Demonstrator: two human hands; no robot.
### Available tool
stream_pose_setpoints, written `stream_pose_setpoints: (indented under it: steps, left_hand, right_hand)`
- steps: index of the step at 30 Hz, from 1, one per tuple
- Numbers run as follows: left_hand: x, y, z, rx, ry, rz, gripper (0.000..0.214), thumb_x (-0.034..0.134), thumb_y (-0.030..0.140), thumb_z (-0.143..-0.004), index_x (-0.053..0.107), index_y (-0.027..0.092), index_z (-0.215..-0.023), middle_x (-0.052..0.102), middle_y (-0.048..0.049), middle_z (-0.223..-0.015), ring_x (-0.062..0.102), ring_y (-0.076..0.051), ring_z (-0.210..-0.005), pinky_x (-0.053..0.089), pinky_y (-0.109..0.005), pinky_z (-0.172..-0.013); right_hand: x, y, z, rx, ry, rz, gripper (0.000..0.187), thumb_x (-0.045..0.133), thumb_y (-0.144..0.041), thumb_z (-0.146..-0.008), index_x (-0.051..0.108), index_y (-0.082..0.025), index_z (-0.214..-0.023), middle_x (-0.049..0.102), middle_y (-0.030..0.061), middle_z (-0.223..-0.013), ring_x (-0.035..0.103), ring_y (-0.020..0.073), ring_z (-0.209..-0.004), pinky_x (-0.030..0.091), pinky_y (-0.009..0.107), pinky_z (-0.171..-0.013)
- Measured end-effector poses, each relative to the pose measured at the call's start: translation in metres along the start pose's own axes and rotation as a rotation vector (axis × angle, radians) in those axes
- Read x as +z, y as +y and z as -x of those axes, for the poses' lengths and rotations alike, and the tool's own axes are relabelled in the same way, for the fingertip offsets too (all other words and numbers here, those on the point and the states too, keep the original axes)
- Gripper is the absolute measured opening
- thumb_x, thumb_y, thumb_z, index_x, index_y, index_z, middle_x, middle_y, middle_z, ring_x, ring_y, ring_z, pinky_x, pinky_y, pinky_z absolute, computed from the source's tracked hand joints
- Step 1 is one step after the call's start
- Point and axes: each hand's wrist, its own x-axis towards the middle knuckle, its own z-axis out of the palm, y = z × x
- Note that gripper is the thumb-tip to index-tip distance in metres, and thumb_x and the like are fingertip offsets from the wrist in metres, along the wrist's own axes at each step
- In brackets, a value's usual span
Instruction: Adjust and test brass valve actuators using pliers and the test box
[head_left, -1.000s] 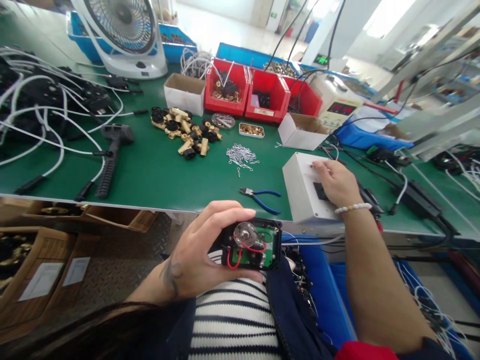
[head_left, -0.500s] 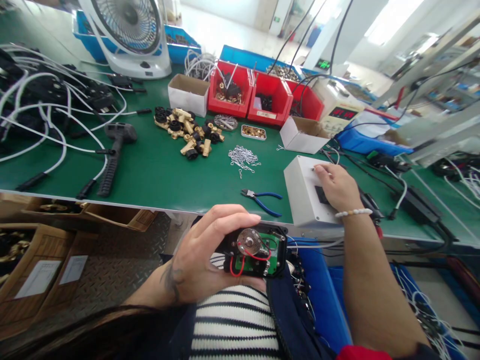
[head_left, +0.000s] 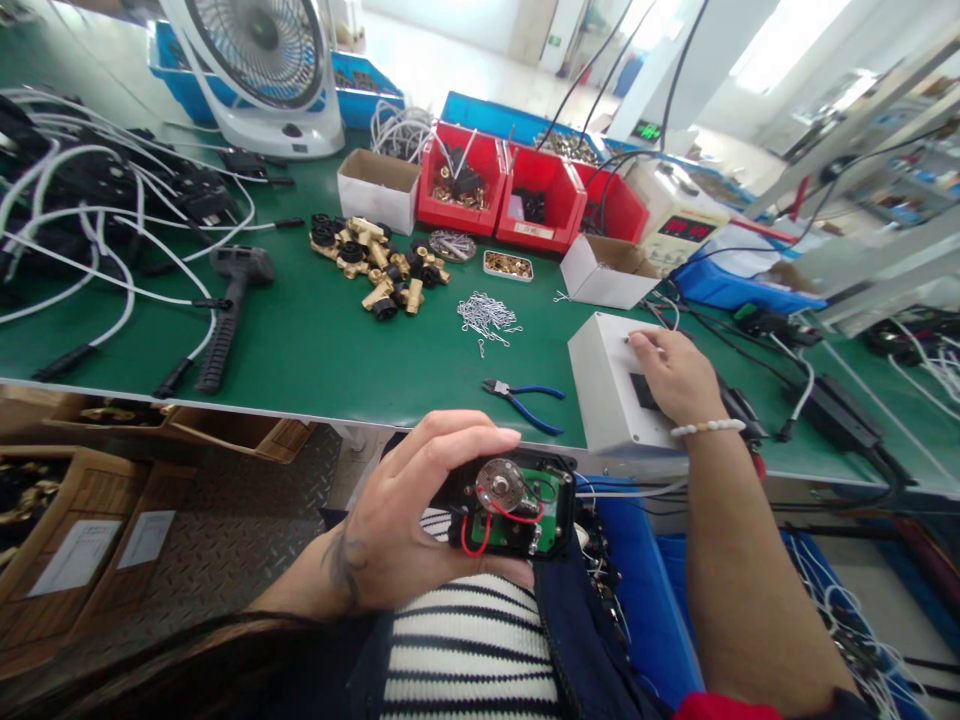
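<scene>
My left hand [head_left: 409, 510] is wrapped round an open black plastic housing [head_left: 564, 500], fingers over the top and thumb below. Inside it show a green circuit board [head_left: 551, 487], a round metal motor-like part [head_left: 501, 486] and red wires. My right hand [head_left: 679, 375] rests on a white control box [head_left: 604, 385] at the bench's front edge. Its thumb and forefinger are closed at a small metal stub on the box top; the fingertips partly hide it. Between the hands, on the bench, lie blue-handled cutting pliers [head_left: 525, 393].
On the green bench [head_left: 322, 350] are metal clips [head_left: 487, 315], brass fittings [head_left: 375, 260] and a black hammer-shaped tool [head_left: 232, 310]. Red bins [head_left: 536, 230], a fan [head_left: 289, 135] and a power supply [head_left: 679, 225] stand behind. White cables [head_left: 112, 215] heap at left; a blue crate [head_left: 645, 580] is below.
Almost nothing differs. Both hands keep their places and grips; the view has shifted very slightly.
</scene>
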Motion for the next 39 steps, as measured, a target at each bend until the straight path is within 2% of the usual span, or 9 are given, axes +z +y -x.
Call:
stream_pose_setpoints:
  steps: [6,9,11,14,17,20,30,36,39]
  left_hand:
    - [-0.002,0.001,-0.001,-0.001,0.007,0.041,0.077,0.087,0.041,-0.066,0.047,0.024,-0.130,0.059,-0.0085,-0.119,0.060,-0.024,-0.112,0.053,-0.035,-0.096]
    - [-0.003,0.001,-0.001,-0.006,0.014,0.062,0.080,0.088,0.039,-0.064,0.047,0.025,-0.131,0.059,-0.0080,-0.119,0.059,-0.023,-0.112,0.051,-0.034,-0.098]
    - [-0.002,0.001,-0.001,-0.006,0.028,0.079,0.082,0.088,0.041,-0.062,0.047,0.025,-0.131,0.058,-0.0079,-0.119,0.058,-0.023,-0.113,0.050,-0.034,-0.098]
    - [-0.002,0.000,-0.001,0.005,0.043,0.100,0.082,0.086,0.046,-0.062,0.047,0.025,-0.131,0.058,-0.0076,-0.118,0.058,-0.022,-0.112,0.050,-0.032,-0.098]
    - [-0.001,0.000,0.000,-0.004,0.041,0.108,0.081,0.083,0.052,-0.064,0.047,0.026,-0.131,0.058,-0.0077,-0.119,0.058,-0.022,-0.113,0.049,-0.032,-0.099]
    - [0.000,0.000,0.001,-0.009,0.031,0.124,0.077,0.081,0.052,-0.067,0.047,0.027,-0.131,0.058,-0.0075,-0.119,0.058,-0.022,-0.113,0.050,-0.033,-0.099]
    - [0.001,0.001,0.000,0.044,-0.022,0.163,0.077,0.082,0.046,-0.069,0.045,0.028,-0.135,0.059,-0.0105,-0.126,0.056,-0.025,-0.119,0.049,-0.039,-0.102]
    - [-0.008,0.015,0.001,-0.207,-0.128,0.424,0.037,0.056,0.034,-0.094,0.052,0.027,-0.129,0.054,-0.0085,-0.139,0.047,-0.026,-0.133,0.045,-0.040,-0.108]
    - [-0.010,0.021,-0.001,-0.306,-0.085,0.535,0.028,0.052,0.018,-0.093,0.057,0.028,-0.118,0.061,-0.0050,-0.130,0.054,-0.023,-0.126,0.050,-0.037,-0.102]
  right_hand:
    - [-0.009,-0.007,0.002,-0.035,0.018,0.004,0.043,0.045,-0.050,-0.090,0.071,-0.020,-0.105,0.072,0.0145,-0.110,0.065,0.0329,-0.104,0.049,0.050,-0.091]
    - [-0.021,-0.033,0.022,-0.069,0.157,-0.066,0.043,0.047,-0.050,-0.092,0.068,-0.019,-0.114,0.070,0.0151,-0.118,0.060,0.0330,-0.115,0.044,0.053,-0.100]
    - [-0.027,-0.061,0.049,-0.092,0.217,-0.300,0.043,0.048,-0.052,-0.094,0.067,-0.022,-0.118,0.069,0.0129,-0.117,0.064,0.0285,-0.109,0.049,0.048,-0.097]
    - [-0.027,-0.108,0.100,-0.161,0.027,-0.892,0.058,0.048,-0.066,-0.088,0.057,-0.030,-0.132,0.069,0.0083,-0.114,0.069,0.0233,-0.094,0.058,0.042,-0.084]
    - [-0.020,-0.141,0.145,-0.190,-0.194,-1.106,0.078,0.059,-0.072,-0.074,0.047,-0.033,-0.141,0.065,0.0087,-0.127,0.067,0.0275,-0.108,0.059,0.042,-0.089]
    - [-0.016,-0.151,0.167,-0.172,-0.204,-1.040,0.087,0.071,-0.063,-0.068,0.042,-0.036,-0.145,0.058,0.0088,-0.140,0.059,0.0309,-0.123,0.052,0.047,-0.101]
    - [-0.020,-0.156,0.166,-0.183,-0.047,-1.021,0.063,0.073,-0.044,-0.080,0.049,-0.036,-0.138,0.064,0.0053,-0.129,0.063,0.0229,-0.118,0.055,0.036,-0.099]
    - [-0.018,-0.149,0.174,-0.209,0.012,-0.913,0.068,0.078,-0.029,-0.077,0.049,-0.035,-0.137,0.066,0.0069,-0.127,0.064,0.0273,-0.115,0.055,0.045,-0.099]
    - [-0.018,-0.148,0.175,-0.260,0.009,-0.857,0.070,0.076,-0.023,-0.077,0.046,-0.035,-0.139,0.066,0.0073,-0.127,0.064,0.0298,-0.115,0.053,0.051,-0.099]
